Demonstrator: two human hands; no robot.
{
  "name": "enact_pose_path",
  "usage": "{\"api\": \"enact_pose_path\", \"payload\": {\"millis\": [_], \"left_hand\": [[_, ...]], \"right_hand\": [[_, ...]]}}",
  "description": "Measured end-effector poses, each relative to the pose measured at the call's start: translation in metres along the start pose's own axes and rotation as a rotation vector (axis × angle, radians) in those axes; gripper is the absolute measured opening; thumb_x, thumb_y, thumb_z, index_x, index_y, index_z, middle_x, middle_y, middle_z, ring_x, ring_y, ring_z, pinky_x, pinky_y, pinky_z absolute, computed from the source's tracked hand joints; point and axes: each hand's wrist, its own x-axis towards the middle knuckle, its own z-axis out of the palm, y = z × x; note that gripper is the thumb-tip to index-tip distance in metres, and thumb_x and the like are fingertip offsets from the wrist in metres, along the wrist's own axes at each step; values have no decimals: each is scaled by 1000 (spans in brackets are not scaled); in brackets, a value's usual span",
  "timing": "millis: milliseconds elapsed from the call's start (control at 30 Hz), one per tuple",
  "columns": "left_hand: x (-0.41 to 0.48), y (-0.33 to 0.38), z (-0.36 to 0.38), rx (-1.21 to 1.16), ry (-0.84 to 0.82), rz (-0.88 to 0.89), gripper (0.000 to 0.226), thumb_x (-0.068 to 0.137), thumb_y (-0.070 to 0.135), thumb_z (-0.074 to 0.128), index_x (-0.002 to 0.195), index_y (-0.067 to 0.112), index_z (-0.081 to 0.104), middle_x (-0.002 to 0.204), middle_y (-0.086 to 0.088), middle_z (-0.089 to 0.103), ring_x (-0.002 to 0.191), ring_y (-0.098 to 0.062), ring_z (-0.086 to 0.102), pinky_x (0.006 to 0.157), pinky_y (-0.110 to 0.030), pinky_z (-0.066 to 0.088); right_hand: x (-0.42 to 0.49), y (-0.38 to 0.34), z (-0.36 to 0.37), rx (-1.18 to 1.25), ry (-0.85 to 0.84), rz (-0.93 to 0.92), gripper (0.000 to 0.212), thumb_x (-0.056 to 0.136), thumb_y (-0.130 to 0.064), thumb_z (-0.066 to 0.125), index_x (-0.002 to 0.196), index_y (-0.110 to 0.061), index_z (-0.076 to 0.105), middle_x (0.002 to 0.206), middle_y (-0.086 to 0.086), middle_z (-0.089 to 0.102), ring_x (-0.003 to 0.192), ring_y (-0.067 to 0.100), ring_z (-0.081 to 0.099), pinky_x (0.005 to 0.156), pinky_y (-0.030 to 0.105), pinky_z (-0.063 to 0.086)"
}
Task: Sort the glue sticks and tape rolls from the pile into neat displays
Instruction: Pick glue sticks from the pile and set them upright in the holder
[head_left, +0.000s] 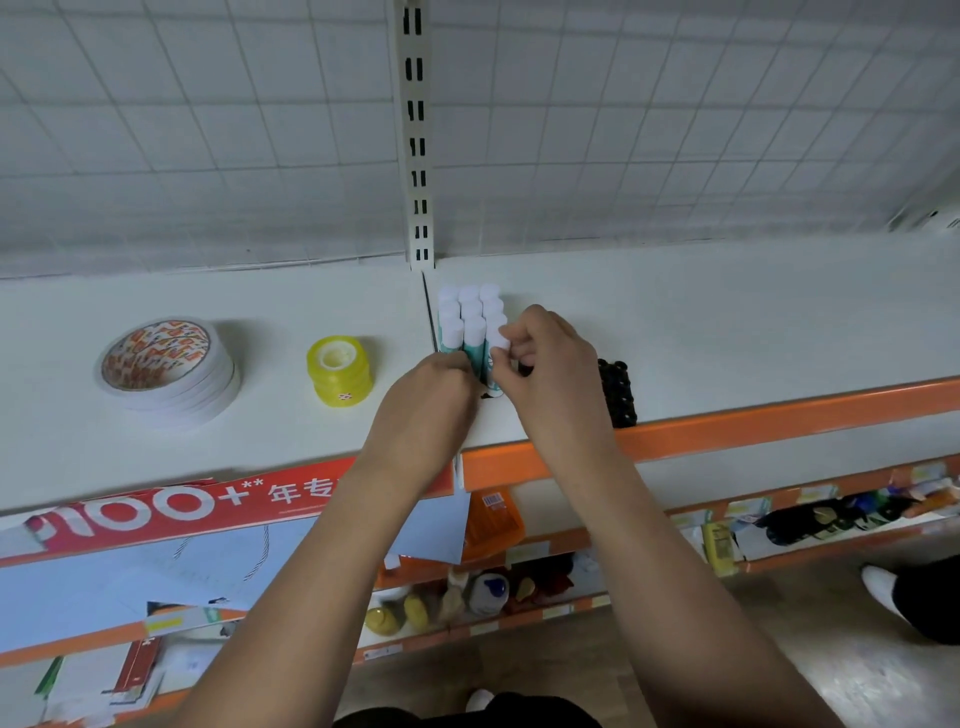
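Note:
Several white-capped glue sticks (469, 317) with teal labels stand upright in tight rows on the white shelf (727, 332), just right of the shelf seam. My right hand (550, 364) pinches the front-right stick of the block near its cap. My left hand (434, 395) curls against the bases of the front sticks; its fingertips are hidden. A stack of white double-sided tape rolls (166, 369) lies far left. A stack of yellow clear tape rolls (340, 370) stands between it and the glue sticks.
A row of black round items (617, 395) sits right of my right hand near the orange shelf edge (753, 423). A wire grid back panel (208, 156) and slotted upright (415, 135) rise behind. Lower shelves hold mixed goods; someone's white shoe (878, 587) shows on the floor.

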Motion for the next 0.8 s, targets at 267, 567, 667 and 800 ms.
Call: {"api": "enact_pose_path", "payload": {"millis": [267,567,667,800], "left_hand": [[-29,-19,-43,-367,45,-67,15,87,22,69,101,20,72,100,6,67,87,-11,63,79,-36,53],[-122,-106,-97,-21,292,-502,18,91,41,58,104,30,66,101,13,68,95,-15,63,70,-30,47],[-163,-143,-114,43,301,-611,20,91,41,59,105,28,66,104,10,66,96,-16,62,68,-28,41],[-221,-192,-138,87,291,-703,24,92,39,59,109,24,66,105,5,65,95,-18,61,68,-30,46]], "right_hand": [[5,-28,-18,-69,-50,-117,26,91,-25,63,117,-23,60,114,-6,58,98,11,56,80,21,42],[0,-138,77,61,-339,-374,16,91,-26,59,104,-20,66,103,-2,65,92,19,61,80,36,49],[-14,-182,119,91,-448,-438,20,90,-27,60,106,-18,67,106,0,67,97,21,62,85,36,49],[-37,-241,167,139,-512,-487,20,91,-27,60,108,-19,67,107,-1,67,97,19,61,87,35,48]]}}
